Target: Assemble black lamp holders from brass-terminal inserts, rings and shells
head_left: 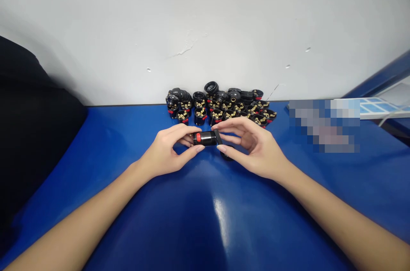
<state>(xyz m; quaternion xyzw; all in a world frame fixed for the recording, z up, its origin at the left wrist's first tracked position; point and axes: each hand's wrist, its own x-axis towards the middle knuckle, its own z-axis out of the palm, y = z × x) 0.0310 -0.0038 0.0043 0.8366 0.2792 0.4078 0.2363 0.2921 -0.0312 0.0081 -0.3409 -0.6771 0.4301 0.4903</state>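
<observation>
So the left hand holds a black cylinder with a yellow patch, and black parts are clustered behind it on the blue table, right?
Not quite: the head view shows that the patch on the black cylinder is red, not yellow. The left hand does hold it, and black parts are clustered behind it on the blue table.

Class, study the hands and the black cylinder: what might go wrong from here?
Sideways in the left hand, the black cylinder might slip and roll on the blue table. The black ring in the right hand looks tilted, so it might sit crooked. The black parts crowd close beyond both hands and might get knocked.
</observation>
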